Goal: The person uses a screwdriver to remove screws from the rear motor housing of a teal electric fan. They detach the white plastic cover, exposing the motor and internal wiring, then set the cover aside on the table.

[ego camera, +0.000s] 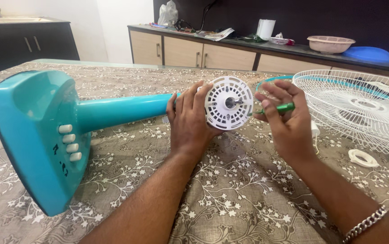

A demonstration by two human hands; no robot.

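At frame centre, our left hand (187, 122) grips the white motor housing (229, 103); our right hand's (289, 124) fingers pinch a green screwdriver (279, 108). We keep the tip square and the housing steady.

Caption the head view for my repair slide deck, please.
Left hand steadies a teal fan's white motor housing; right hand holds a green screwdriver to it.

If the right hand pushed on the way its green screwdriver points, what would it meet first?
Probably the white motor housing face. The right hand holds the green screwdriver pointing leftward at it, and the tip seems at or near its rim; depth is unclear.
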